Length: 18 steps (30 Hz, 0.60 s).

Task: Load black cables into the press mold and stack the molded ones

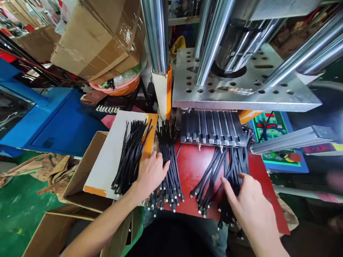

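Note:
My left hand (pixel 151 171) rests over the left edge of a bundle of black USB cables (pixel 171 167), thumb held apart from the bent fingers. Another pile of black cables (pixel 131 153) lies just left of it on a white board (pixel 103 160). My right hand (pixel 252 203) reaches over a third group of cables (pixel 233 167), with thumb and forefinger spread; its other fingertips are hidden. These cables run up toward a slotted metal fixture (pixel 211 128), where small connectors sit in a row along its front edge.
A thick steel press plate (pixel 241 96) stands above the fixture, with upright chrome rods (pixel 159 35) around it. A control panel (pixel 276 139) is at the right. Open cardboard boxes (pixel 85 171) stand at left. The red table (pixel 189 157) lies under the cables.

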Each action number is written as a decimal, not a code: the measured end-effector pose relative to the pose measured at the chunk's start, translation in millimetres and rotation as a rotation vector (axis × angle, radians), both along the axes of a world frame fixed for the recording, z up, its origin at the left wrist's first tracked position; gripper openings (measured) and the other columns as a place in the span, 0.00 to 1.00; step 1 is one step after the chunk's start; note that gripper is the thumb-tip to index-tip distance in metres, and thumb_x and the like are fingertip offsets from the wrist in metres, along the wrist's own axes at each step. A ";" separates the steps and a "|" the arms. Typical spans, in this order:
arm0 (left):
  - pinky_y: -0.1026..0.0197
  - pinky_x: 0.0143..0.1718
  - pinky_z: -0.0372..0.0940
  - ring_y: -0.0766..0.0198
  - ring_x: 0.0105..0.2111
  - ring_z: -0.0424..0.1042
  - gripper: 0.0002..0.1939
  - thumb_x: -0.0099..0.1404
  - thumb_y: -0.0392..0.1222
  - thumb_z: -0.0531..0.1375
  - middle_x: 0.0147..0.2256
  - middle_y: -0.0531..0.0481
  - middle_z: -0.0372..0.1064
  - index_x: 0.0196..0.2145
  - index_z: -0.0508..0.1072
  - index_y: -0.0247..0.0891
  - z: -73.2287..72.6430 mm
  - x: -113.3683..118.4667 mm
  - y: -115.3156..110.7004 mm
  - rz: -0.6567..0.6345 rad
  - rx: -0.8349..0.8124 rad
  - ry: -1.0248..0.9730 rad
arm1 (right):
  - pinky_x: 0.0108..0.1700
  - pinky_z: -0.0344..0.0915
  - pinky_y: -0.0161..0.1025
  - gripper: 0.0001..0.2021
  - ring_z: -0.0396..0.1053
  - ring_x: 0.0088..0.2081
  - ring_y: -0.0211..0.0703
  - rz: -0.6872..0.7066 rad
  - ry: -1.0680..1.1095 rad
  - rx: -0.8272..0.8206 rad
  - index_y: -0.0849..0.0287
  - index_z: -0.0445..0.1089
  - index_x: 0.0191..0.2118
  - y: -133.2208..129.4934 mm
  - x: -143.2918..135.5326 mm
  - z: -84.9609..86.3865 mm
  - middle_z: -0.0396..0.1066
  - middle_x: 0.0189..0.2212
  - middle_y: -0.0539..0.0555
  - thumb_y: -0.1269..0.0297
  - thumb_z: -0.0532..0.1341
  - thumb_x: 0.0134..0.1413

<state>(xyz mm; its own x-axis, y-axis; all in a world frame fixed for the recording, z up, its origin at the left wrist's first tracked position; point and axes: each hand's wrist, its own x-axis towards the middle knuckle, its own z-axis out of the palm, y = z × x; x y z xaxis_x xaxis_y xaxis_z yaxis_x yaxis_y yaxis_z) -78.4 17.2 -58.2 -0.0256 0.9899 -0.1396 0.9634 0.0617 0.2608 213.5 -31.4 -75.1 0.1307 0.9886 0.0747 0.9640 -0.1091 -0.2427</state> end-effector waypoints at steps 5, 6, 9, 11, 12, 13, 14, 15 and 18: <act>0.59 0.32 0.63 0.55 0.31 0.78 0.10 0.76 0.38 0.61 0.31 0.46 0.78 0.33 0.74 0.38 -14.0 3.5 -10.4 0.075 -0.085 -0.169 | 0.34 0.67 0.51 0.29 0.74 0.36 0.63 -0.060 0.001 -0.052 0.58 0.73 0.40 -22.7 12.9 -31.1 0.73 0.36 0.66 0.41 0.43 0.73; 0.60 0.31 0.62 0.57 0.29 0.77 0.11 0.75 0.39 0.61 0.29 0.49 0.76 0.32 0.73 0.39 -13.7 2.8 -8.0 0.088 -0.089 -0.209 | 0.33 0.67 0.50 0.27 0.74 0.36 0.62 -0.068 0.044 -0.053 0.55 0.72 0.37 -19.1 14.7 -31.0 0.74 0.35 0.64 0.42 0.45 0.72; 0.63 0.30 0.61 0.62 0.26 0.73 0.13 0.74 0.41 0.62 0.25 0.53 0.73 0.30 0.71 0.39 -7.3 -2.3 -5.0 0.091 -0.097 -0.339 | 0.34 0.66 0.50 0.25 0.74 0.33 0.58 -0.146 0.229 -0.043 0.52 0.73 0.33 -11.3 23.4 -20.4 0.77 0.34 0.60 0.38 0.52 0.66; 0.64 0.31 0.62 0.64 0.27 0.72 0.16 0.75 0.44 0.60 0.25 0.54 0.73 0.28 0.71 0.39 0.0 -6.2 -7.3 0.074 -0.089 -0.410 | 0.35 0.67 0.49 0.23 0.74 0.31 0.56 -0.227 0.397 -0.025 0.52 0.74 0.32 -12.6 28.7 -7.7 0.77 0.31 0.57 0.36 0.58 0.61; 0.63 0.32 0.62 0.64 0.27 0.71 0.17 0.76 0.45 0.59 0.25 0.55 0.72 0.27 0.70 0.40 4.2 -7.5 -9.4 0.071 -0.070 -0.449 | 0.35 0.68 0.48 0.23 0.74 0.30 0.54 -0.250 0.496 -0.020 0.52 0.75 0.33 -15.3 29.5 -0.4 0.77 0.30 0.55 0.36 0.61 0.60; 0.63 0.32 0.62 0.65 0.27 0.70 0.18 0.76 0.46 0.58 0.25 0.54 0.71 0.27 0.70 0.40 8.9 -8.0 -11.9 0.075 -0.039 -0.495 | 0.34 0.69 0.46 0.22 0.73 0.29 0.52 -0.252 0.599 -0.014 0.52 0.75 0.33 -19.2 28.2 7.2 0.76 0.28 0.54 0.37 0.63 0.59; 0.63 0.32 0.61 0.65 0.26 0.69 0.19 0.75 0.47 0.58 0.25 0.54 0.69 0.26 0.69 0.40 13.8 -7.4 -14.7 0.089 -0.004 -0.556 | 0.32 0.69 0.43 0.20 0.72 0.28 0.50 -0.230 0.700 -0.010 0.52 0.75 0.34 -23.8 24.5 14.8 0.75 0.27 0.53 0.38 0.65 0.60; 0.63 0.31 0.61 0.65 0.26 0.67 0.19 0.74 0.49 0.59 0.24 0.54 0.68 0.25 0.69 0.39 19.0 -5.5 -18.1 0.107 0.013 -0.638 | 0.29 0.68 0.40 0.19 0.71 0.26 0.47 -0.181 0.792 -0.017 0.52 0.75 0.34 -28.7 18.1 22.1 0.74 0.26 0.51 0.40 0.66 0.61; 0.64 0.27 0.60 0.66 0.23 0.65 0.20 0.70 0.55 0.63 0.23 0.54 0.67 0.27 0.72 0.39 33.2 9.4 -31.6 0.148 -0.144 -1.004 | 0.23 0.62 0.35 0.15 0.65 0.22 0.41 0.059 0.979 -0.059 0.53 0.74 0.33 -41.5 -14.1 39.8 0.69 0.23 0.48 0.48 0.66 0.66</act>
<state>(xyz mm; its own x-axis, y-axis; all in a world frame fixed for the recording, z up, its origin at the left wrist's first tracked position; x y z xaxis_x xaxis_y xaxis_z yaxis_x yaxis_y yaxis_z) -69.0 -14.4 -24.9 0.0480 0.9583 -0.2816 0.2847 0.2572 0.9235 199.4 -72.8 -35.3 0.0593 0.9942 -0.0900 0.3440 -0.1050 -0.9331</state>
